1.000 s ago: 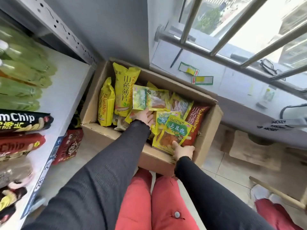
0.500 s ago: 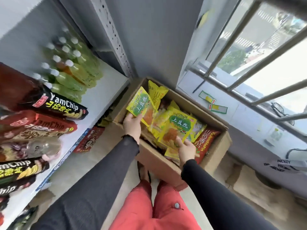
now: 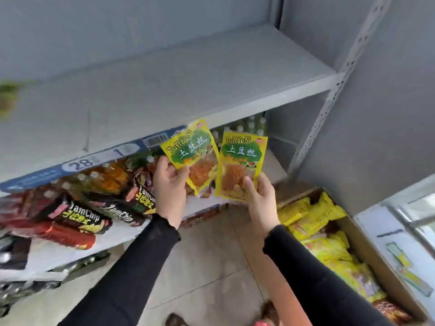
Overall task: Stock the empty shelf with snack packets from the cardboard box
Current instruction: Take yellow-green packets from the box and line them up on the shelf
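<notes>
Yellow foil catches the light in both hands: the left hand (image 3: 170, 184) pinches the lower corner of 1 TuDouSi packet (image 3: 193, 156), thumb across its face, and the right hand (image 3: 260, 196) grips a second TuDouSi packet (image 3: 241, 165) by its bottom edge, fingers (image 3: 249, 184) curled up over the front. The 2 packets stand nearly upright, side by side and just apart, the left one tilted a little outward. Directly above and beyond the fingertips lies the bare grey shelf (image 3: 188, 90), its front lip just behind the packet tops. Below the hands, the lower shelf carries YamChip bags (image 3: 80, 215) and bottles (image 3: 249, 128) further back. The cardboard box (image 3: 381, 274) sits on the floor, down to the right of the right wrist, with many yellow packets inside.

I'd say this is the carry step, with placing about to begin. The next move calls for lifting both packets over the lip and setting them down on the grey board, probably well back so later ones fit in front.
</notes>
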Tool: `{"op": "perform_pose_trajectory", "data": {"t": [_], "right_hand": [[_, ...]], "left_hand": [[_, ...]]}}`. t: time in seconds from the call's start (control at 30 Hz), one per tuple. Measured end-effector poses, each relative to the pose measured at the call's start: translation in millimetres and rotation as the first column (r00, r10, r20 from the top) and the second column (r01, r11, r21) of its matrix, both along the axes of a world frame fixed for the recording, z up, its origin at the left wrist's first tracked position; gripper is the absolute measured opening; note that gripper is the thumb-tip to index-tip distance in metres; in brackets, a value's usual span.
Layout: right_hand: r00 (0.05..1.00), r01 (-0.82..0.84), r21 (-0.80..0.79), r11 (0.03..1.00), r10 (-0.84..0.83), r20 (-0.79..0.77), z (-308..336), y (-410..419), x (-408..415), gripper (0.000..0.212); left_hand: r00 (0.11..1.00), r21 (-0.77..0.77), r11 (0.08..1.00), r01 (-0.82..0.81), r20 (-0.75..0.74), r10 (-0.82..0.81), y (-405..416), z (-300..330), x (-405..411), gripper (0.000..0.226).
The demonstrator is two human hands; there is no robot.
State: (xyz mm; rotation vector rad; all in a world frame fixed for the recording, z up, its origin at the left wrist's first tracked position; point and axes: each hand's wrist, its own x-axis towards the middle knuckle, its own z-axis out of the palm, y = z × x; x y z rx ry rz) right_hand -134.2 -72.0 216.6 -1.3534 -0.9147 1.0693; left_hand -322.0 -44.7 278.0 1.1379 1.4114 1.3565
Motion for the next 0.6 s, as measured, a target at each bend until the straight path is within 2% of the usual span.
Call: {"op": "perform_pose_trajectory", "data": {"t": [0.17, 0.33, 0.6], "right_hand": [[0.987, -0.161, 0.156, 0.975, 0.159, 0.023, 66.5, 34.2, -142.8, 0.01], [0.963, -0.269, 0.207, 0.941, 0.27, 0.02, 106.3, 61.2, -267.6, 0.012], [0.908, -0.419, 0.209, 0.883, 0.407, 0.101, 127.4, 112.9, -390.4, 0.007]], "left_hand": [[0.988, 0.157, 0.975, -0.156, 0.013, 0.156, -1.5, 52.2, -153.1, 0.015], [0.954, 0.219, 0.934, -0.281, -0.037, 0.296, -4.7, 85.5, -294.9, 0.015], [0.898, 0.183, 0.893, -0.411, -0.089, 0.431, 22.3, 82.4, -456.7, 0.013]]}}
